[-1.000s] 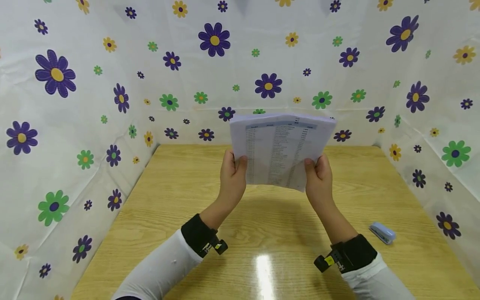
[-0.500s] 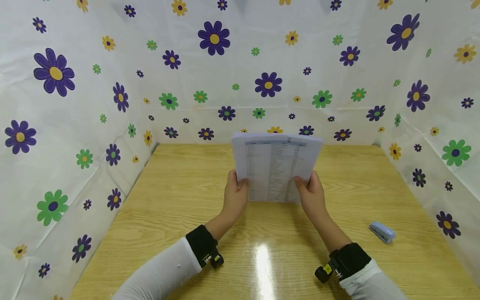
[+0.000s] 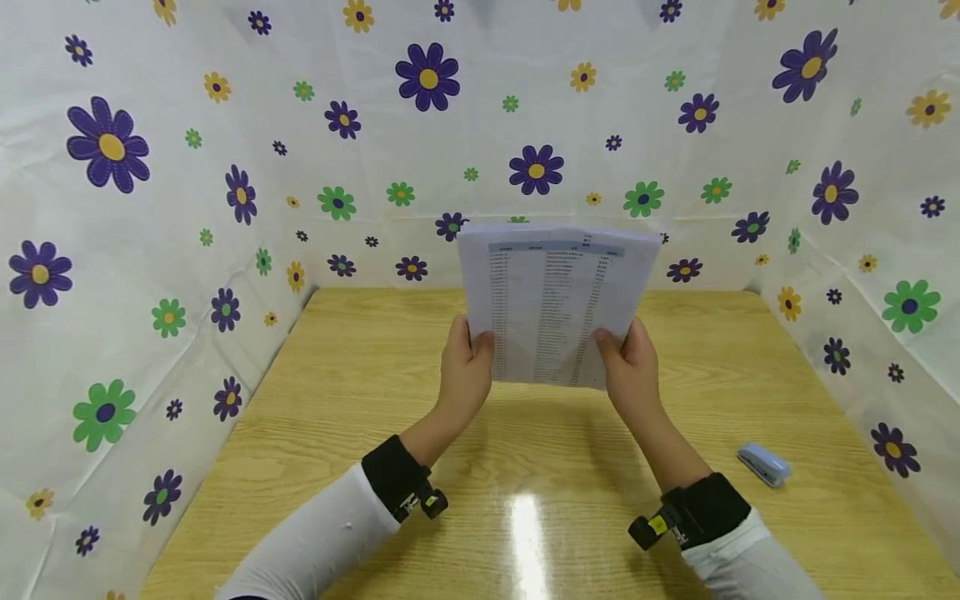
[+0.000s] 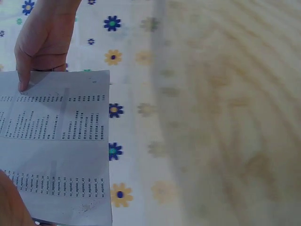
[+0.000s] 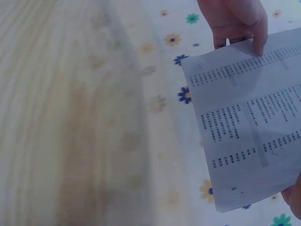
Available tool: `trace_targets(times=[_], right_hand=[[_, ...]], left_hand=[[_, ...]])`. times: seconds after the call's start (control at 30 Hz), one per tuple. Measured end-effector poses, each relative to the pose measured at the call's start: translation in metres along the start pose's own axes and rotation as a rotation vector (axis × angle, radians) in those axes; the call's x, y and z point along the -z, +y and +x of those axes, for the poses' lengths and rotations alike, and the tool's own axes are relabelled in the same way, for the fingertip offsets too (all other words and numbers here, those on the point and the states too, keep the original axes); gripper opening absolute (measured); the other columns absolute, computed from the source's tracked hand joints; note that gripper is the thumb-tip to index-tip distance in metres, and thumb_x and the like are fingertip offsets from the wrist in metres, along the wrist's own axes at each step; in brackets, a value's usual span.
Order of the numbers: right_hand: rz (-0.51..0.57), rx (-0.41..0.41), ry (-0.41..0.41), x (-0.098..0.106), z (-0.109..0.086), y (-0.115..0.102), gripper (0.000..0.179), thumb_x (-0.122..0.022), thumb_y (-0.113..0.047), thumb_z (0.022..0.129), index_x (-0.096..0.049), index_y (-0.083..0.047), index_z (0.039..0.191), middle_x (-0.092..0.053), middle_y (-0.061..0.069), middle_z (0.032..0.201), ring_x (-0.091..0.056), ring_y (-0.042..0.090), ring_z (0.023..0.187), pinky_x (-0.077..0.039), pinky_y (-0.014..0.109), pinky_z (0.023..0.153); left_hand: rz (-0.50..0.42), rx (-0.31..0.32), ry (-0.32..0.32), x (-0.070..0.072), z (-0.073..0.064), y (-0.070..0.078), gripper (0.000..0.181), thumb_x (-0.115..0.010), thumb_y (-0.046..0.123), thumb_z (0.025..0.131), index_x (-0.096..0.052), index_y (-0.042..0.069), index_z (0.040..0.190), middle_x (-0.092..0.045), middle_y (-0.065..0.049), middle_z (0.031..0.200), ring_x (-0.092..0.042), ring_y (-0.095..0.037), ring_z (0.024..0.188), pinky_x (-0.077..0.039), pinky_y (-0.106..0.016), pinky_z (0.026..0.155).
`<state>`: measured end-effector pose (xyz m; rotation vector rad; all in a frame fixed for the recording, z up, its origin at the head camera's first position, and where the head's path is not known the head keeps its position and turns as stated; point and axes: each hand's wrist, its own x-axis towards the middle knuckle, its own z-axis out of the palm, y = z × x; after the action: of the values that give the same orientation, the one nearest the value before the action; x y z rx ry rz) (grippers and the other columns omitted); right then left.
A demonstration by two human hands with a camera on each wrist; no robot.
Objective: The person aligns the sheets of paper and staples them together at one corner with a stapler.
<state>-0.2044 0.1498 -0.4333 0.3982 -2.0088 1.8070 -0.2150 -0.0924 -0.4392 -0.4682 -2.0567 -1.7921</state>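
A stack of printed paper sheets (image 3: 551, 308) is held up above the table, its table of small text facing me. My left hand (image 3: 463, 371) grips its lower left edge, thumb on the front and the other fingers behind. On the opposite edge my right hand (image 3: 632, 371) holds it the same way. The left wrist view shows the sheets (image 4: 70, 141) with the right hand (image 4: 47, 40) at the far edge. In the right wrist view the sheets (image 5: 249, 122) lie between the left hand (image 5: 240, 21) at the top and part of the right hand (image 5: 295, 197).
A light blue stapler (image 3: 765, 463) lies on the wooden table (image 3: 360, 383) to the right of my right forearm. White cloth with printed flowers (image 3: 480, 108) walls off the back and both sides. Each wrist wears a black band with a small camera.
The hands lowered the stack toward the table, with its sheets squarer by half a second ago. Since then both hands have raised it again, still gripping both sides.
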Motion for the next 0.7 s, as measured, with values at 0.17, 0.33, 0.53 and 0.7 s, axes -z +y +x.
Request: trace_targets(times=[0.17, 0.33, 0.53, 0.7], right_hand=[[0.050, 0.062, 0.024, 0.001, 0.011, -0.016, 0.030, -0.055, -0.012, 0.106, -0.053, -0.001, 0.134, -0.067, 0.008, 0.123, -0.069, 0.015, 0.106, -0.057, 0.029, 0.087], [0.076, 0.085, 0.021, 0.004, 0.013, -0.014, 0.029, -0.054, -0.011, 0.106, -0.054, -0.003, 0.134, -0.068, 0.002, 0.122, -0.069, 0.015, 0.107, -0.056, 0.029, 0.089], [0.017, -0.006, -0.036, 0.004, -0.002, 0.016, 0.034, -0.052, -0.007, 0.106, -0.047, 0.000, 0.139, -0.061, 0.013, 0.133, -0.063, 0.019, 0.118, -0.052, 0.030, 0.096], [-0.118, -0.215, -0.132, 0.003, -0.018, 0.045, 0.036, -0.047, -0.009, 0.108, -0.040, -0.001, 0.143, -0.053, 0.018, 0.146, -0.055, 0.034, 0.133, -0.046, 0.049, 0.109]], left_hand=[[0.024, -0.097, -0.005, 0.004, 0.009, 0.020, 0.023, -0.042, 0.006, 0.109, -0.048, 0.001, 0.131, -0.060, -0.019, 0.125, -0.065, -0.034, 0.110, -0.055, -0.054, 0.090], [0.010, -0.117, -0.028, 0.004, 0.008, 0.022, 0.023, -0.043, 0.014, 0.111, -0.050, 0.009, 0.132, -0.059, -0.011, 0.127, -0.064, -0.026, 0.113, -0.056, -0.049, 0.092], [0.053, 0.008, -0.025, 0.001, -0.007, -0.008, 0.026, -0.044, 0.017, 0.110, -0.047, 0.009, 0.135, -0.060, -0.012, 0.131, -0.064, -0.029, 0.116, -0.055, -0.052, 0.092], [0.144, 0.194, -0.094, 0.002, -0.021, -0.044, 0.033, -0.041, 0.016, 0.109, -0.041, 0.010, 0.142, -0.057, -0.015, 0.140, -0.060, -0.032, 0.126, -0.052, -0.054, 0.098]])
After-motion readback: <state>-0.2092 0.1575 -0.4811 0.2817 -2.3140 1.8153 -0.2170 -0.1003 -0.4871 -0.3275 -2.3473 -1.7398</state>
